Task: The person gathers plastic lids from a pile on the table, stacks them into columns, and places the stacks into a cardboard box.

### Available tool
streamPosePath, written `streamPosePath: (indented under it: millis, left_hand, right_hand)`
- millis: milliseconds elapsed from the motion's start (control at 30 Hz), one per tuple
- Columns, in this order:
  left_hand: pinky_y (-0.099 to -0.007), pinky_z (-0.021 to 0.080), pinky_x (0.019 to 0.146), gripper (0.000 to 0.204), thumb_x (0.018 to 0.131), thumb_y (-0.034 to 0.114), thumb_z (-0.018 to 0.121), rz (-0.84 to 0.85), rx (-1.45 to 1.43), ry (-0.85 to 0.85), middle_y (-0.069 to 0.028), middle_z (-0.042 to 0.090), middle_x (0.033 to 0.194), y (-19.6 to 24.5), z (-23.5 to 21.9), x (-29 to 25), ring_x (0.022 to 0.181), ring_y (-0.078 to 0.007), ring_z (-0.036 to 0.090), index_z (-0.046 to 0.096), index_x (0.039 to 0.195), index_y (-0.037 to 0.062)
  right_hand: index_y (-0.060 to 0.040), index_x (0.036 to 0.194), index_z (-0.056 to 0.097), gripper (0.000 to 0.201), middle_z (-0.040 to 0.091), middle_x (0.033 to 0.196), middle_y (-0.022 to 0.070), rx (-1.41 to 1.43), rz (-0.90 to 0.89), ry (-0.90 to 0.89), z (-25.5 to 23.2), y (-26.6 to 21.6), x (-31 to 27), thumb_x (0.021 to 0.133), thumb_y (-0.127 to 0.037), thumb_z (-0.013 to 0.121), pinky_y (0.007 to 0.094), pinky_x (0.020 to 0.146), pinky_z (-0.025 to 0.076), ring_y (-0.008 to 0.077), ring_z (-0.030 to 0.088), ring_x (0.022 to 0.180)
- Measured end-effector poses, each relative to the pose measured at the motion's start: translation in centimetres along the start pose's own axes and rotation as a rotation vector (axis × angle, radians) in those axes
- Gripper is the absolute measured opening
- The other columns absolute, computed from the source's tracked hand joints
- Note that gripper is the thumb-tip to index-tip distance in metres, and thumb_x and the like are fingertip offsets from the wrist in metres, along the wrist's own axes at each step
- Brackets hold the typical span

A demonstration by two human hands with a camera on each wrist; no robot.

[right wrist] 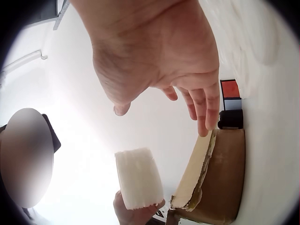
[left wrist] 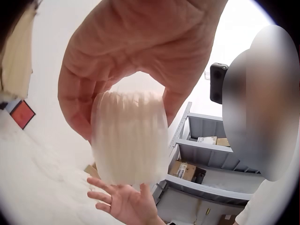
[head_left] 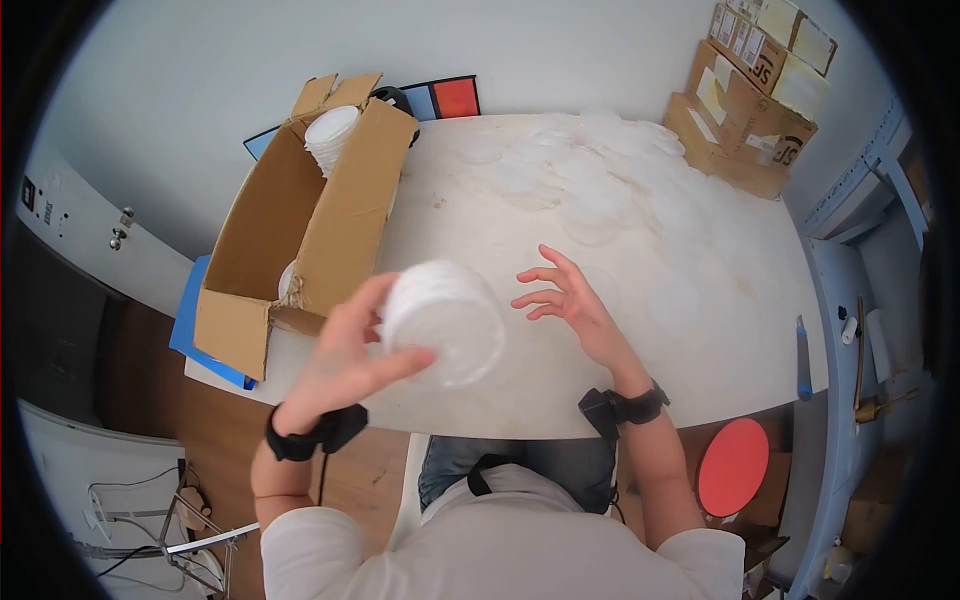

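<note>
A short stack of white round plastic lids (head_left: 445, 325) is gripped in my left hand (head_left: 345, 345), fingers on one side and thumb on the other. The left wrist view shows the layered rims of the stack (left wrist: 131, 140) between thumb and fingers. To the right of the stack, my right hand (head_left: 578, 310) hovers over the table with its fingers spread and loosely bent, holding nothing. Many translucent lids (head_left: 600, 180) lie loosely spread across the back of the white table (head_left: 470, 410).
An open cardboard box (head_left: 350, 215) stands at the left, with a stack of white lids (head_left: 332, 130) at its far end. Shipping boxes (head_left: 745, 110) are piled at the back right corner. A blue pen-like object (head_left: 803, 360) lies near the right edge. A red round seat (head_left: 733, 467) is below.
</note>
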State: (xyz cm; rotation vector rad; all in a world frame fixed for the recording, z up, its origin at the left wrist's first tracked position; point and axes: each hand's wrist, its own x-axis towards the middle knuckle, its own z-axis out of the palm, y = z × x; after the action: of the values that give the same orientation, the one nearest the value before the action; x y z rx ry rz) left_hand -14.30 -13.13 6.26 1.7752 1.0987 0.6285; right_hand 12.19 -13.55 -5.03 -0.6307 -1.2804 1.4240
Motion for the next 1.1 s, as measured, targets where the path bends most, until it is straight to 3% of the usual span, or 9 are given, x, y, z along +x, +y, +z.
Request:
streamPosePath:
  millis: [67,233,433,600,900,967,1033,1067,1100]
  left_hand:
    - [-0.0299,0.041,0.088,0.059,0.073,0.010,0.065,0.077,-0.070,0.180,-0.0079,0.053,0.113,2.8,-5.6,-1.1,0.102,-0.0164,0.053,0.039,0.125,0.0008]
    - [-0.0322,0.045,0.082,0.048,0.084,0.030,0.054,-0.382,0.224,0.336,-0.0060,0.054,0.108,1.8,-18.8,3.9,0.099,-0.0137,0.052,0.040,0.125,0.0096]
    - [-0.0381,0.042,0.093,0.053,0.080,0.014,0.063,-0.869,-0.125,-0.559,-0.0056,0.049,0.121,-7.8,-23.3,10.2,0.107,-0.0201,0.051,0.038,0.127,0.0113]
    - [-0.0395,0.041,0.093,0.078,0.074,0.011,0.070,-0.989,0.150,-0.754,-0.0048,0.044,0.128,-8.3,-22.1,11.9,0.116,-0.0210,0.044,0.024,0.136,0.0148]
    - [-0.0412,0.037,0.095,0.084,0.068,0.008,0.072,-1.036,0.262,-0.905,-0.0083,0.041,0.130,-9.2,-18.4,13.1,0.117,-0.0245,0.043,0.024,0.136,0.0157]
    - [-0.0369,0.036,0.096,0.105,0.058,0.013,0.080,-0.902,0.565,-0.682,-0.0093,0.038,0.132,-6.4,-17.2,12.1,0.119,-0.0228,0.040,0.014,0.140,0.0161]
    - [-0.0347,0.034,0.098,0.112,0.055,0.018,0.081,-0.424,0.497,-0.729,-0.0124,0.034,0.136,-7.0,-18.8,12.2,0.122,-0.0243,0.038,0.009,0.141,0.0150]
    - [-0.0329,0.031,0.100,0.111,0.056,0.021,0.080,-0.560,0.803,-0.519,-0.0168,0.030,0.138,-1.9,-17.2,11.0,0.124,-0.0264,0.036,0.008,0.140,0.0094]
    - [-0.0328,0.029,0.101,0.109,0.056,0.023,0.079,-0.344,0.898,-0.362,-0.0194,0.029,0.138,0.7,-16.4,9.6,0.126,-0.0277,0.032,0.009,0.139,0.0040]
  right_hand:
    - [-0.0081,0.134,0.023,0.061,0.045,0.117,0.0098,-0.032,-0.016,0.040,0.1,-0.1,-0.1,0.085,-0.019,0.056,0.0305,0.080,0.044,0.0194,0.055,0.100]
    - [-0.0072,0.132,0.026,0.056,0.048,0.113,0.0101,-0.317,0.061,0.119,0.4,-0.4,-0.1,0.084,-0.010,0.054,0.0313,0.081,0.044,0.0187,0.056,0.097]
    - [-0.0052,0.128,0.034,0.053,0.052,0.109,0.0100,-0.428,0.109,0.109,0.3,-0.4,0.1,0.082,-0.010,0.058,0.0295,0.083,0.044,0.0181,0.057,0.096]
    - [-0.0031,0.124,0.040,0.048,0.054,0.108,0.0107,-0.584,0.102,0.109,-0.1,0.1,0.3,0.080,-0.010,0.059,0.0296,0.082,0.044,0.0181,0.056,0.095]
    - [-0.0023,0.117,0.046,0.040,0.056,0.106,0.0107,-0.673,0.082,0.130,-0.8,0.2,0.1,0.081,-0.014,0.059,0.0306,0.082,0.043,0.0193,0.055,0.094]
    - [-0.0024,0.116,0.046,0.039,0.055,0.106,0.0107,-0.686,0.061,0.157,-0.8,-0.1,0.2,0.081,-0.014,0.059,0.0308,0.082,0.043,0.0198,0.055,0.095]
    - [-0.0024,0.115,0.047,0.038,0.053,0.108,0.0119,-0.794,-0.009,0.175,-0.8,-0.4,0.0,0.081,-0.016,0.058,0.0323,0.084,0.042,0.0234,0.053,0.098]
    - [-0.0024,0.115,0.047,0.038,0.053,0.108,0.0119,-0.794,-0.003,0.197,-0.9,-0.3,0.0,0.081,-0.016,0.058,0.0323,0.084,0.042,0.0234,0.053,0.098]
    - [-0.0024,0.114,0.047,0.038,0.051,0.112,0.0123,-0.844,-0.014,0.192,-1.1,-0.2,0.0,0.081,-0.017,0.058,0.0335,0.086,0.041,0.0251,0.052,0.100]
